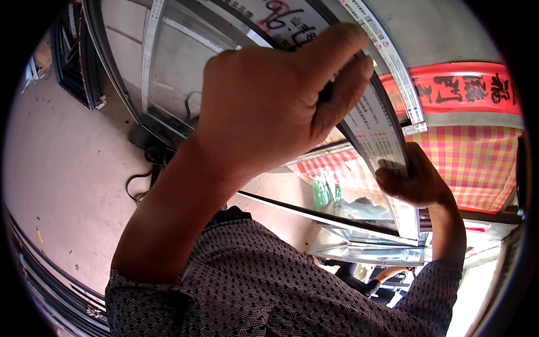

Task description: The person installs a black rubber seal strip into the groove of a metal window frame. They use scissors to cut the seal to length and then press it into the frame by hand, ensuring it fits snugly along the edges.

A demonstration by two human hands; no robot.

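A window frame (pixel 375 126) with printed protective film and black edging slants in front of me. At its upper part is my left hand (pixel 261 101), closed, with thumb and fingertips pinching along the dark edge. Whether a thin strip sits between those fingertips is hard to see. Lower down on the right, my right hand (pixel 412 180) grips the same frame, thumb on the film-covered face and the other fingers behind it. Glass or a clear pane shows through nearby framing, and the frame's upper end runs out of view.
Dark frames (pixel 70 62) lean at the far left, and long profiles (pixel 56 295) lie at lower left. A red banner (pixel 466 87) hangs above a checked cloth (pixel 471 157) on the right. Another person's arm (pixel 393 273) shows low on the right, below a glazed frame (pixel 370 254).
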